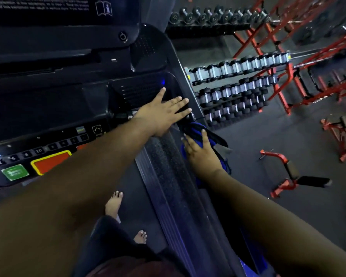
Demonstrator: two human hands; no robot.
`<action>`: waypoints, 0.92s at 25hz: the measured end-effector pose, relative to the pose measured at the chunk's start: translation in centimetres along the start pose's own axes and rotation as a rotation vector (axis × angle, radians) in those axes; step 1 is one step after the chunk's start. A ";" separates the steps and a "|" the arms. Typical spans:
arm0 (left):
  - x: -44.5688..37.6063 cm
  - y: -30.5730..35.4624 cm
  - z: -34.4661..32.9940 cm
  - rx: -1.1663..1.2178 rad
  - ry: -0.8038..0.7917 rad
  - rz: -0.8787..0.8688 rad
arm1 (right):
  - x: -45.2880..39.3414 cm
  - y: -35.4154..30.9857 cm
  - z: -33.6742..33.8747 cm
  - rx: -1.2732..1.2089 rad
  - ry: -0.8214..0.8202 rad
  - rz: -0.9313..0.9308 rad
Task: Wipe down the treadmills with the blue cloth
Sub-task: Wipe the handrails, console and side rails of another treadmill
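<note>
I see my left hand (pixel 161 113) lying flat with fingers straight and spread, its grip open, pressed on the right end of the treadmill console (pixel 72 108), partly over a shallow ribbed tray (pixel 136 90) moulded into the dark plastic; whether anything sits in that tray I cannot tell. My right hand (pixel 201 151) presses the blue cloth (pixel 211 141) against the outer side of the treadmill's right handrail (pixel 168 168), fingers fairly straight over the bunched fabric, so that grip is open too. The cloth is soft and crumpled, with a dark edge hanging toward the floor. The rail top is a long strip with a speckled, grainy texture beside smooth ribbed metal. On the console, a green button (pixel 15 172) and a yellow-rimmed red button (pixel 51 161) are flat and glossy. Beyond the rail, tiered racks (pixel 236 84) hold rows of dumbbells with dark ends and metal handles, near red steel frames (pixel 288 37).
</note>
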State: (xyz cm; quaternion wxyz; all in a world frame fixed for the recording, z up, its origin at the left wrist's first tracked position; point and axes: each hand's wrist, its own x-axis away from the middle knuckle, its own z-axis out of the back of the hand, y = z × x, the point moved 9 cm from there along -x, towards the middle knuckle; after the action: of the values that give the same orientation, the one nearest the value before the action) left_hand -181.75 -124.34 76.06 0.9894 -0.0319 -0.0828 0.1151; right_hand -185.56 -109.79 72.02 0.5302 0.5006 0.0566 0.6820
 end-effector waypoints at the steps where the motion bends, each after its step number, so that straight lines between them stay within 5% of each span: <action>1: 0.1 0.1 0.0 -0.009 -0.010 -0.012 | 1.8 -1.1 -1.0 -0.015 -0.004 0.046; 5: 0.6 1.0 0.4 -0.019 0.025 -0.025 | 9.4 -0.9 -3.3 -0.361 0.239 -0.030; 11: 0.2 3.4 0.7 0.072 0.036 0.094 | 3.9 4.9 -1.2 -0.829 0.283 -0.297; 16: 0.7 7.2 0.5 0.132 0.036 0.063 | 13.2 0.7 -7.2 -1.154 0.319 -0.450; 23: 1.6 6.6 0.0 0.197 0.061 0.189 | 5.8 3.7 -3.0 -0.837 0.354 -0.451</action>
State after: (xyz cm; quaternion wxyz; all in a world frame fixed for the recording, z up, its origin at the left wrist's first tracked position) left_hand -181.66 -117.54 75.75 0.9745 0.0543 -0.0376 0.2143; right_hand -189.93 -105.49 76.44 0.8018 0.0973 -0.0257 0.5890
